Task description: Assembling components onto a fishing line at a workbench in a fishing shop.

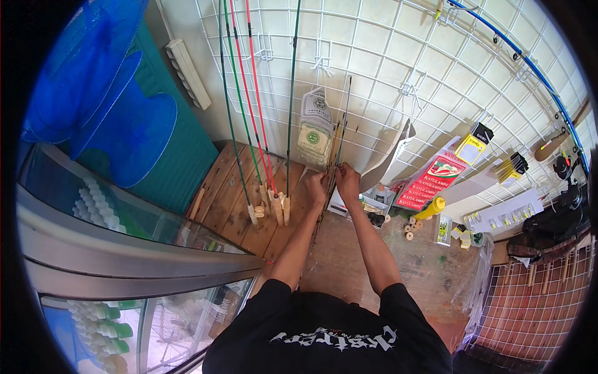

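Black T-shirt [311,318] covers me. My left hand [316,189] and right hand [348,181] curl at slender rods [344,121], right of 2 red fishing rods [271,182]; whether clamped, I cannot tell.

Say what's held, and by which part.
Apparently thin rods, pinched well below their upper tips by the left hand and right hand; exact contact unclear.

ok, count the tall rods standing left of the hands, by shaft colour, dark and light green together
Red rods: 2
Green rods: 3
Total: 5
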